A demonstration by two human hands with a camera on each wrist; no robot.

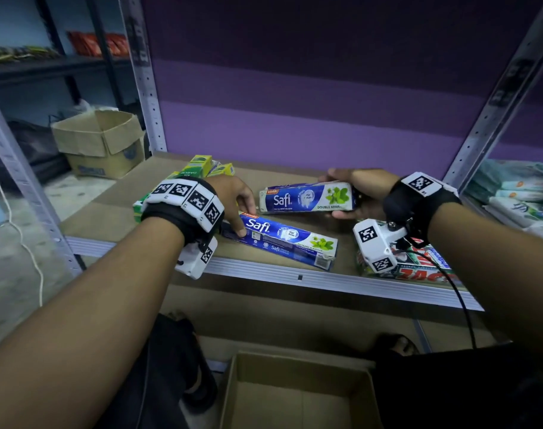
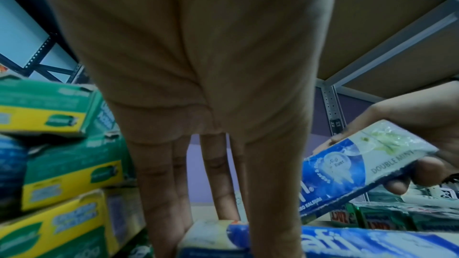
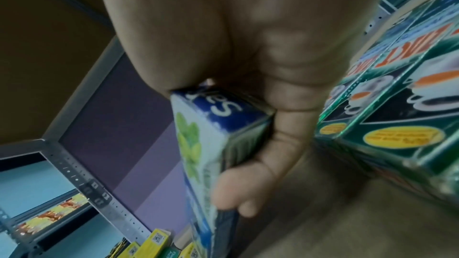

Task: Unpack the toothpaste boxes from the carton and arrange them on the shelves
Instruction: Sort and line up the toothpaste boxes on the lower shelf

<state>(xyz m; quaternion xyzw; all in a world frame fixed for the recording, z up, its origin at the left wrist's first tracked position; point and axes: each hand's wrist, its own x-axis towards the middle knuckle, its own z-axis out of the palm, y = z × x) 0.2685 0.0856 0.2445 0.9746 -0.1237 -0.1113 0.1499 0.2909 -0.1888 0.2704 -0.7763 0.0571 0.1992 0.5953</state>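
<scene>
A brown shelf backs onto a purple wall. The right hand grips one Safi box by its end, lifted; the left hand, fingers straight, presses a second box near the front edge. Both look light, stiff, crushable cardboard; hold the long sides.

Probably a shop stockroom: metal shelving holding boxed goods.

The shelf is a brown board with a pale metal front rail. A blue Safi box lies flat on it near the front edge, skewed to the rail. Left of that box stand stacked green-and-yellow boxes. Right of it, at the front corner, sits a pack of green boxes printed with red letters.
</scene>
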